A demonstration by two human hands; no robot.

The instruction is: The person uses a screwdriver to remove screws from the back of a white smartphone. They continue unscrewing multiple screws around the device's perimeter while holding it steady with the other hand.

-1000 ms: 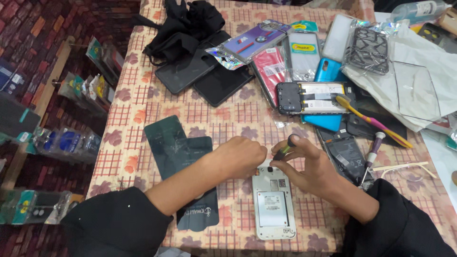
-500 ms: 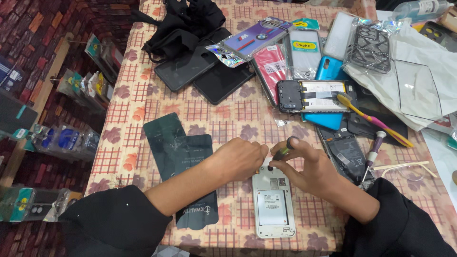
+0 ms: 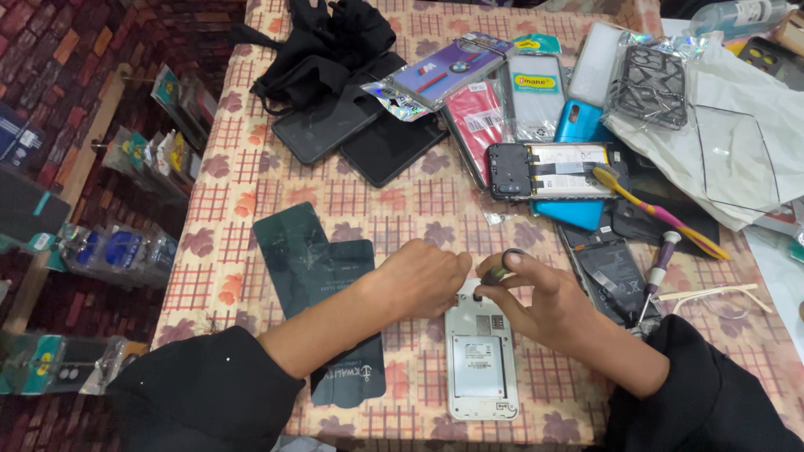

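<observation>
Opened white phone (image 3: 480,356) lies back-up at the near edge of the desk (image 3: 226,209), about six o'clock from the middle of the patterned cloth, its inner frame and label exposed. Both hands meet over its top end. The left hand (image 3: 423,280) is curled loosely with its fingertips pressing down at the phone's upper left corner; I cannot tell whether it pinches anything. The right hand (image 3: 536,297) grips a small screwdriver (image 3: 496,272) between thumb and fingers, the dark handle with its yellowish band poking up at the knuckles, the tip lowered to the phone's top edge.

At nine o'clock from the phone, under the left forearm, lie two dark green back covers (image 3: 318,285), overlapping. At three o'clock from the right hand sits a dark phone body with its battery (image 3: 607,272) showing, and just beside it a second screwdriver with a red and white handle (image 3: 657,268). Farther off at one o'clock lies another opened phone with a white battery (image 3: 553,172), resting on a blue case, and a yellow and pink toothbrush (image 3: 653,213) leans across beside it. At twelve o'clock two black phones (image 3: 356,130) lie flat, touching a heap of black cloth (image 3: 327,42). Packaged phone cases (image 3: 494,92) crowd the far side, toward one and two o'clock.
</observation>
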